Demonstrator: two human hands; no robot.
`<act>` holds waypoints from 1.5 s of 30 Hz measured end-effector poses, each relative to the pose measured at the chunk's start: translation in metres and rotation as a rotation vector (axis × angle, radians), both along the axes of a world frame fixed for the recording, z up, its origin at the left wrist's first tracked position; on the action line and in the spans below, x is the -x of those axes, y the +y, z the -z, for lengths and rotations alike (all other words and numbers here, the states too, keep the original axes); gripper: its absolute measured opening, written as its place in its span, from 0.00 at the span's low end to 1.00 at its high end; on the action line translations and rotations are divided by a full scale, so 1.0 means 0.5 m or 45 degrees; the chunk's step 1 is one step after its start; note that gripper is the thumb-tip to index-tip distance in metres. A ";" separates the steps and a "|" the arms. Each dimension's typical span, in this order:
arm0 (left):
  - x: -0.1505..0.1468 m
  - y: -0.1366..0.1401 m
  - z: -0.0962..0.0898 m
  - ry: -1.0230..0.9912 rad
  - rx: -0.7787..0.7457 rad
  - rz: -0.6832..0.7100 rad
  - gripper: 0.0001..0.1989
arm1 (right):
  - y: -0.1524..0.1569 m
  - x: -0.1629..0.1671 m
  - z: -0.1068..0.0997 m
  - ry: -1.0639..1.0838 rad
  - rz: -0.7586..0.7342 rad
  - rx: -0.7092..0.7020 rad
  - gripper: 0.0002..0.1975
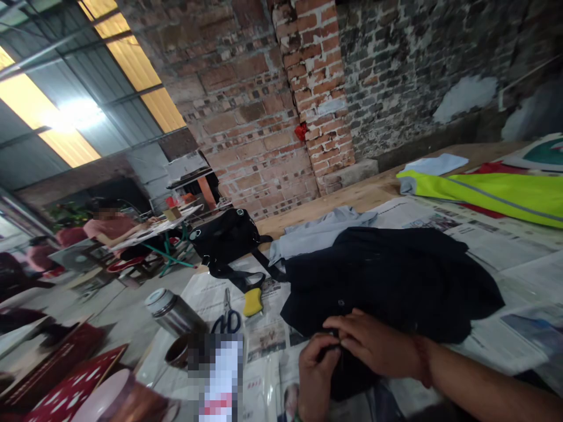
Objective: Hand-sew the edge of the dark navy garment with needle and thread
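A dark navy garment [387,269] lies spread over the newspaper, with a small round button [341,303] showing near its left edge. My left hand [317,369] is closed, thumb and fingers pinching the garment's near edge. Fingertips of my right hand [376,340] meet the left ones there, pressed together on the same bit of dark cloth. Whatever small part sits between the fingertips is hidden. Some of the cloth hangs below the hands. Behind the dark garment lies a pale grey cloth [316,231].
Newspaper [268,346] covers the table. Left of the garment are a black bag [226,234], scissors [227,316], a yellow object [253,302], a steel flask [173,313] and a brown cup [178,351]. A neon-yellow garment [492,190] and an iron [543,153] are at right. Several people sit farther back.
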State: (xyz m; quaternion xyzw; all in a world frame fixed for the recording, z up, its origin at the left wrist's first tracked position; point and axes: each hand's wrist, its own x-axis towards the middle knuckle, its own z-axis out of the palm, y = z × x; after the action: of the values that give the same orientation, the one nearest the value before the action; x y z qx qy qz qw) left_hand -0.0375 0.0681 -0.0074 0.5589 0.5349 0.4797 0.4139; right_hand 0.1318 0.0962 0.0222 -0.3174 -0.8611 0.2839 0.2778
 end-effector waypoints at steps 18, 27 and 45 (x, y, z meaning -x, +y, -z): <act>0.002 0.005 0.028 -0.641 0.495 0.111 0.08 | 0.035 -0.048 0.067 0.614 0.287 0.700 0.09; -0.006 0.004 0.013 -0.920 0.529 0.093 0.09 | 0.022 -0.063 0.081 0.274 0.500 -0.215 0.12; -0.007 0.007 0.011 -0.933 0.430 0.248 0.15 | -0.003 0.008 0.076 0.527 0.417 0.095 0.11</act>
State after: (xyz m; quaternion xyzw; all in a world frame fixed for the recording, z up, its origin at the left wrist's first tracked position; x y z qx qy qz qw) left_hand -0.0340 0.0715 -0.0130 0.3233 0.3679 0.5110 0.7064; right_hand 0.1277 0.0948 -0.0160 -0.3978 -0.7120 0.3257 0.4783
